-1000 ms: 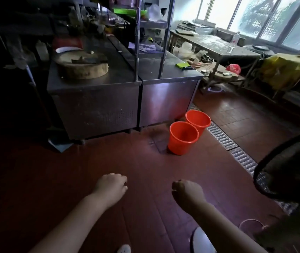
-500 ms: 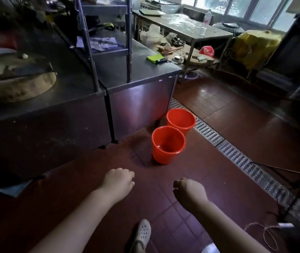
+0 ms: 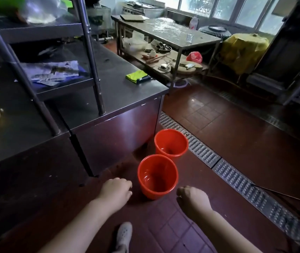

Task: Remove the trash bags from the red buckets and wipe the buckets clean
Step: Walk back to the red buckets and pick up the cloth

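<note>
Two round red plastic buckets point(image 3: 158, 177) stand bagless at twelve o'clock; wiping looks undone. Left hand point(image 3: 116, 190) and right hand point(image 3: 193, 198) hover loosely curled, holding nothing.

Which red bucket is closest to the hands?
The front bucket, sitting between the left hand and right hand. The other bucket stands behind it, by the floor drain.

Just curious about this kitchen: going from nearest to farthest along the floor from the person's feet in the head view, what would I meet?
White perforated clog → nearer red plastic bucket → farther red plastic bucket → long steel table → windows.
</note>
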Demonstrator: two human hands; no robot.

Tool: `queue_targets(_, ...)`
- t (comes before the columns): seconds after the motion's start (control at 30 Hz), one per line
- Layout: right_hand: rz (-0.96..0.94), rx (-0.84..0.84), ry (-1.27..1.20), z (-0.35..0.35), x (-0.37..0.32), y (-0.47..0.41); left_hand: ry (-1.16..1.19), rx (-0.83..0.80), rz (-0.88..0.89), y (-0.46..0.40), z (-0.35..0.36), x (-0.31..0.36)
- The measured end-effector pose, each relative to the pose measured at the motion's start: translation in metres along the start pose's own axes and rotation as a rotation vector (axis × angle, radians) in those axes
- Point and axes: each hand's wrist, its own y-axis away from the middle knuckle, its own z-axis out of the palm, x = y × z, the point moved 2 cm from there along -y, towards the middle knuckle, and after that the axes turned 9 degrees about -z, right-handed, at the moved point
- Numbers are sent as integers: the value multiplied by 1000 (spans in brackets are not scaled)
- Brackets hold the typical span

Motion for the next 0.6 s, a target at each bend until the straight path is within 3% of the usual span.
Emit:
queue_targets(0.27,183,41,-34,-49,96,-117,24,0,178,-198,-44,49)
queue_targets(0.6,353,51,-94,-79,259,-196,-37,-51,314,-369,-65,181)
